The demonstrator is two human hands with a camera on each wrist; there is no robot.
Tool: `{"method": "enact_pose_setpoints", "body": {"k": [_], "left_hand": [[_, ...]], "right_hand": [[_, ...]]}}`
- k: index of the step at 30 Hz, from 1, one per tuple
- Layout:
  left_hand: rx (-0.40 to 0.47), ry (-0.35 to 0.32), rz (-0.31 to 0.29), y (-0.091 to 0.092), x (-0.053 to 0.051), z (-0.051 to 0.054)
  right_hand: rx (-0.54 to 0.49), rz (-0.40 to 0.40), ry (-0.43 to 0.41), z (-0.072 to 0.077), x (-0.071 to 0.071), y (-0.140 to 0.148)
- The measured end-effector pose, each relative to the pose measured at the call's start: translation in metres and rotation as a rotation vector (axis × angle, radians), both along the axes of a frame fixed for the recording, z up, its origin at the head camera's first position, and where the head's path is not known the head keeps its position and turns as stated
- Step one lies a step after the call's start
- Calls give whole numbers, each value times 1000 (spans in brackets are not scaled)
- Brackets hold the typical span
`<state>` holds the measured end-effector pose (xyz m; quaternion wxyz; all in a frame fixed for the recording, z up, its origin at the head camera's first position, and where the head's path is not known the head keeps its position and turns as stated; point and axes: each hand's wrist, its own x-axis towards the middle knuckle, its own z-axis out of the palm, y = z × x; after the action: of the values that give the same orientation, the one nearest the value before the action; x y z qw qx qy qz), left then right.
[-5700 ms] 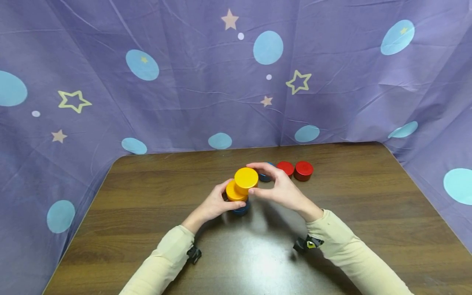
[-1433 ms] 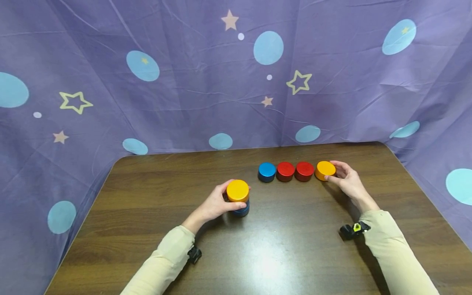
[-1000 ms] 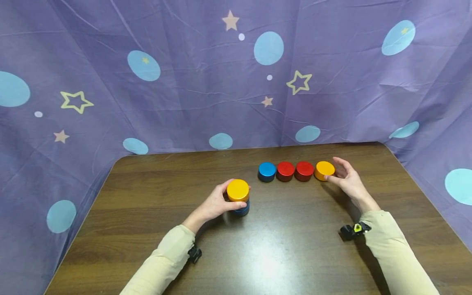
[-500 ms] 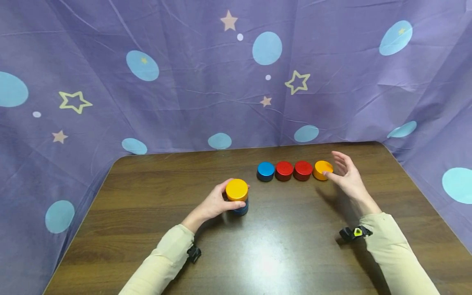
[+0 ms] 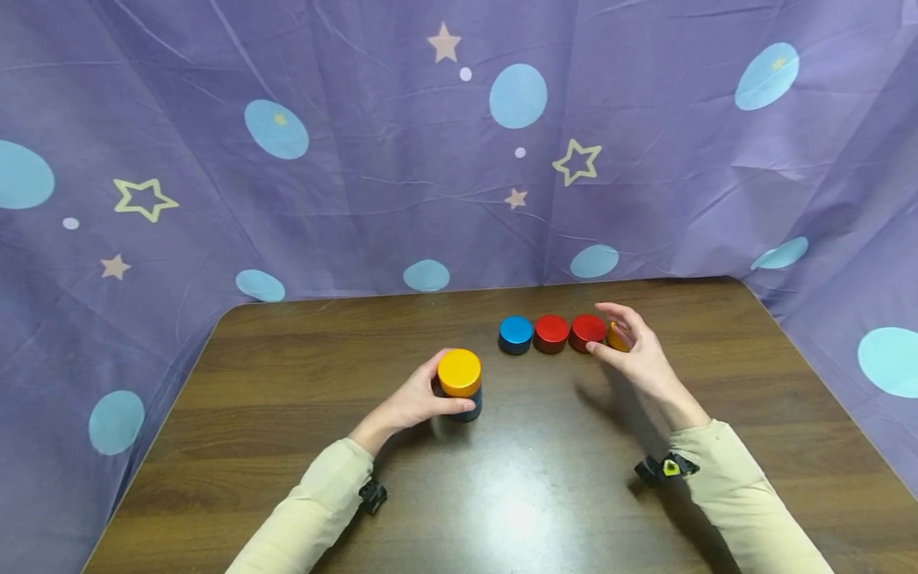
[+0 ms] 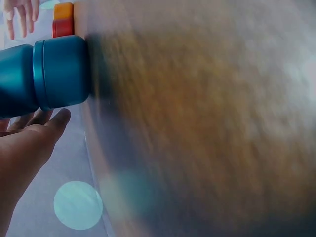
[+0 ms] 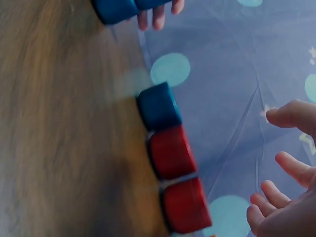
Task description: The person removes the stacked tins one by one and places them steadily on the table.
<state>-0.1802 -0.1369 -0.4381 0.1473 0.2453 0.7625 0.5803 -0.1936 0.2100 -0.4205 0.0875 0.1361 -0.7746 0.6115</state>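
A yellow disc (image 5: 460, 371) tops a stack with blue below (image 5: 476, 399). My left hand (image 5: 414, 401) is around the stack, its straight thumb in front and its fingers behind. In the left wrist view the hand (image 6: 24, 153) lies beside the blue pieces (image 6: 61, 71), with a small gap at one fingertip. My right hand (image 5: 641, 359) hovers with parted fingers over the right end of a row: blue (image 5: 515, 335), red (image 5: 551, 334), red (image 5: 588, 332) and a yellow disc (image 5: 618, 336) partly hidden by it. The right wrist view shows that hand (image 7: 291, 207) holding nothing.
The brown wooden table (image 5: 301, 446) has its far edge behind the row. A purple curtain (image 5: 344, 199) with stars and dots hangs behind it and along both sides.
My right hand set the yellow disc from the stack at the row's right end, let go and moved left. The left hand's fingertips no longer show past the stack, and its thumb sits slightly lower.
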Motion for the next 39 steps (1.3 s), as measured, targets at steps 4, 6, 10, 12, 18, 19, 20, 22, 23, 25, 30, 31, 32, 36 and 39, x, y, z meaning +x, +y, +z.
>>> {"method": "enact_pose_setpoints", "body": {"k": [4,6,10,12,18,19,20,22,23,25,30,31,32,36,39], "left_hand": [[-12,-31,-11,-2,0,-2],[-21,-53,-18,-3,0,-2],[-18,-83,-20,-5,-1,-3],[-15,-87,-17,-6,-1,-5],[-24,-94,-14,-8,0,-5],[-27,-94,-13,-8,0,-4],[-26,-95,-13,-8,1,-4],[-26,-92,-13,-8,1,-5],[-25,-92,-13,-8,1,-5],[-27,-93,-9,-8,1,-5],[-43,-86,-4,-8,0,-5],[-50,-81,-4,-8,-1,-5],[-57,-77,-4,-8,-1,-4],[-77,-62,1,-8,-2,-3],[-81,-55,4,-7,-2,-2]], "right_hand": [[-44,25,22,6,3,-7],[-64,37,25,8,4,-10],[-82,73,29,10,7,-17],[-82,96,36,11,8,-22],[-22,150,47,9,12,-36],[-6,155,45,9,12,-38],[5,163,40,9,12,-41],[29,177,31,8,13,-44],[35,187,27,9,13,-46],[37,206,19,9,14,-50],[23,256,2,11,15,-61],[19,267,-3,11,16,-63],[20,276,-5,10,16,-66],[21,312,-2,9,16,-74],[36,336,1,10,18,-81]]}}
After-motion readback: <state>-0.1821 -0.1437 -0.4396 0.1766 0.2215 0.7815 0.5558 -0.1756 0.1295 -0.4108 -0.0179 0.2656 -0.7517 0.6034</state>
